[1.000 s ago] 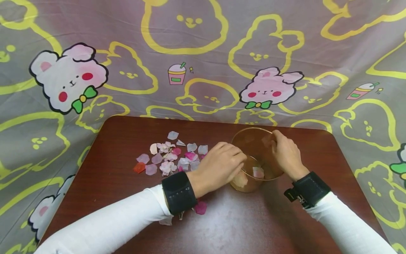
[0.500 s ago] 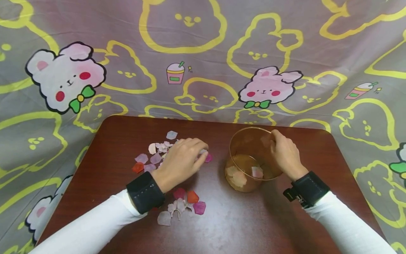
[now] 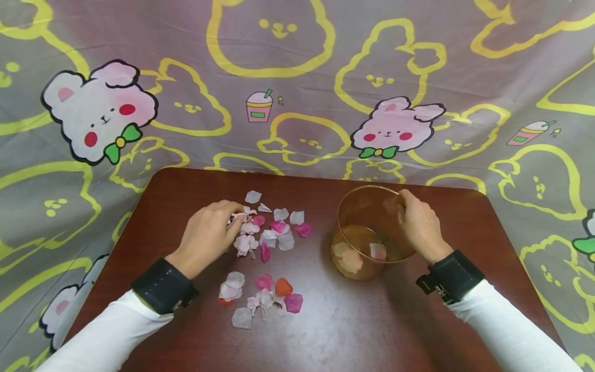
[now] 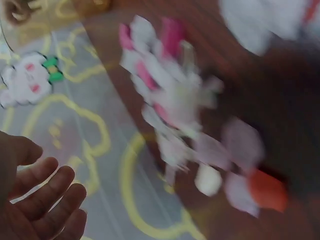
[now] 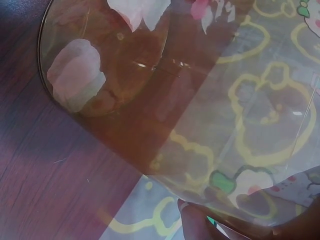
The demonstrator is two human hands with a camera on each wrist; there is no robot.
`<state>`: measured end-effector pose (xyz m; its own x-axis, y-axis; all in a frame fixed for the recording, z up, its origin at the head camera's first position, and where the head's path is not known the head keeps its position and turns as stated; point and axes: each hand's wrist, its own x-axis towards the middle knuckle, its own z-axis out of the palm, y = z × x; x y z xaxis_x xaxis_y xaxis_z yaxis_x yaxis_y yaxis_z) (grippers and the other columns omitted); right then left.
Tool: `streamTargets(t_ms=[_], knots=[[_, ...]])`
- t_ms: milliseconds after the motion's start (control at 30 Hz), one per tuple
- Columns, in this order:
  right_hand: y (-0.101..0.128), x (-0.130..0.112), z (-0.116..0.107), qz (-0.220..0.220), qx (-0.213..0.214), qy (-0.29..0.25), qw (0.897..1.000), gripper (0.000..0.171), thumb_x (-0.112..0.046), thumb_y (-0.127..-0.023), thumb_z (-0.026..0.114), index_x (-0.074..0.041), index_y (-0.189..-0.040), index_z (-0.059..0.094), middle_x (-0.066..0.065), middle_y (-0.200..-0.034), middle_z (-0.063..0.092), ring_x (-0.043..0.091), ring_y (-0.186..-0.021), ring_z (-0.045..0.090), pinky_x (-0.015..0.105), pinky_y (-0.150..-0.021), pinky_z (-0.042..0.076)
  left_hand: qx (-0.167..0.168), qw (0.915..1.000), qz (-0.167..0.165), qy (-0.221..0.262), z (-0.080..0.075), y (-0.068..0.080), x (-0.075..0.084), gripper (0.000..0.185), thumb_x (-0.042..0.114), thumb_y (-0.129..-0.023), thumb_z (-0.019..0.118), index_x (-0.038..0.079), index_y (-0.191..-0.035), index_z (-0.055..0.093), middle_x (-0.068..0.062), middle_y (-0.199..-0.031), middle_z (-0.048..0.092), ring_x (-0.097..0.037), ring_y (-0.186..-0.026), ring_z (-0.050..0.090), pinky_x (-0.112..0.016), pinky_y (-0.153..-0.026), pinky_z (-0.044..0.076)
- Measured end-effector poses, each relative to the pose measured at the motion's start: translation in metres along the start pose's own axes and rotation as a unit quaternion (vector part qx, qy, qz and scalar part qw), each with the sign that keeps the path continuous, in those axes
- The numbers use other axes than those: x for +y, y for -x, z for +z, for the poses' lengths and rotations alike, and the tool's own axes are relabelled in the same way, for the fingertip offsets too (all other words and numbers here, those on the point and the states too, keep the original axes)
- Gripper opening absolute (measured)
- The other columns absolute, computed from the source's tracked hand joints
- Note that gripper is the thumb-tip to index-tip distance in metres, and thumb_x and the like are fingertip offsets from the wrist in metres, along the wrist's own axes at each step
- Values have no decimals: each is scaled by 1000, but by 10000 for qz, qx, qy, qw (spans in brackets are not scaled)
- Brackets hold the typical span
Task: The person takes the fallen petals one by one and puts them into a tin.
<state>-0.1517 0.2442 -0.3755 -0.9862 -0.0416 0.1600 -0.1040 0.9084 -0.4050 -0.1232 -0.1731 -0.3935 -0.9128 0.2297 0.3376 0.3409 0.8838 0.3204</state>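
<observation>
A clear amber plastic cup (image 3: 367, 217) leans tilted on the brown table (image 3: 372, 330), with a few pale petals (image 3: 353, 258) lying inside. My right hand (image 3: 406, 204) grips its far right rim; one fingertip (image 5: 200, 225) shows on the cup wall (image 5: 150, 100) in the right wrist view. A loose pile of pink and white petals (image 3: 269, 232) lies left of the cup. My left hand (image 3: 234, 219) reaches into that pile's left side, fingertips touching petals. In the left wrist view its fingers (image 4: 45, 195) are loosely curled and hold nothing, above the blurred petals (image 4: 175, 100).
A second small cluster of petals (image 3: 262, 297), with one orange among them, lies nearer to me. A grey cloth printed with bunnies (image 3: 297, 77) hangs behind and drapes around the table's edges.
My left hand left the cup's mouth and swept left across the table to the left side of the petal pile. The right hand and cup have stayed put.
</observation>
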Motion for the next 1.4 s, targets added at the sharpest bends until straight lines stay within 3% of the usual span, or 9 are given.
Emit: streamTargets(t_ms=[167,333,567,733,967,1100,1400], knots=[[1,1,0,55,-18,-3,10000,12,-3,-99,49,-4,-106,59,13,-74,57,25,-60,49,33,-49,32,-162,9991,-342,-195,2,9,-33,19,9,-92,67,0,-109,71,-18,-102,73,-35,-92,70,-52,-74,55],[0,1,0,-3,5,12,10000,11,-3,-99,50,-3,-106,59,14,-77,59,27,-62,52,33,-50,33,-604,9954,-648,-355,4,21,-57,21,9,-91,70,-2,-109,69,-20,-100,71,-36,-89,69,-55,-76,55],[0,1,0,-23,11,16,10000,12,-3,-98,49,-4,-106,59,13,-74,56,26,-60,49,33,-49,32,-1053,9910,-599,-569,13,38,-76,26,7,-84,77,-3,-106,68,-20,-92,70,-37,-83,69,-54,-70,55],[1,1,0,-49,29,5,10000,13,-3,-98,49,-4,-106,60,12,-74,57,25,-60,49,33,-48,32,-1240,9889,-567,-594,19,44,-80,21,8,-81,81,0,-94,67,-14,-81,66,-29,-71,64,-51,-64,53],[0,2,1,-123,73,1,9999,13,-2,-98,51,-4,-106,60,13,-74,58,25,-59,49,32,-48,31,-1042,9915,-375,-679,24,51,-83,17,3,-79,81,3,-84,65,-13,-73,63,-31,-66,63,-50,-58,52],[-1,1,0,-120,78,0,9999,12,-2,-98,51,-3,-106,60,14,-76,59,26,-60,50,32,-48,32,-1023,9915,-482,-637,25,53,-85,10,1,-81,77,2,-84,67,-16,-76,68,-33,-68,66,-52,-60,54],[-2,1,0,-133,54,12,9999,11,-2,-98,51,-3,-106,59,13,-74,58,26,-60,49,33,-48,32,-558,9955,-538,-552,11,45,-88,4,1,-86,70,2,-85,66,-21,-79,71,-40,-68,68,-56,-56,50]])
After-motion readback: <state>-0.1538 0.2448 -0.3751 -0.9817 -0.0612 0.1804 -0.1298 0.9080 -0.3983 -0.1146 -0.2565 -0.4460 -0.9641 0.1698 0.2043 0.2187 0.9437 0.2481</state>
